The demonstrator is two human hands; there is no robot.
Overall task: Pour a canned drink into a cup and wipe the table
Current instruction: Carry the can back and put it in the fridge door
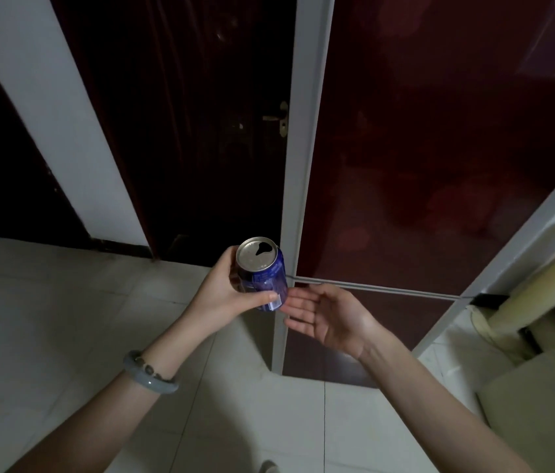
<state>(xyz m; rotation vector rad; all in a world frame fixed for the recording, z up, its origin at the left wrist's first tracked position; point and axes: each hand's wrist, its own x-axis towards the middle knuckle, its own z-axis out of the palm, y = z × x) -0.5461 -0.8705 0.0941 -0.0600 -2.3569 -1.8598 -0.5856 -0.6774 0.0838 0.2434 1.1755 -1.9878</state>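
A blue drink can (264, 273) with a silver top is held in mid-air at the middle of the head view. Its mouth is open and dark, and the top tilts toward me. My left hand (226, 291) grips the can from the left, thumb across its lower side. My right hand (325, 315) hovers just to the right of the can, palm up, fingers spread, fingertips close to the can's base. Whether they touch it I cannot tell. No cup, cloth or table shows in view.
A dark red glass cabinet (440, 165) with a grey frame stands straight ahead. Behind it on the left is a dark door with a brass handle (281, 119). Pale floor tiles (64, 319) lie below. A cardboard box (539, 397) and a rolled beige mat (542, 288) sit at right.
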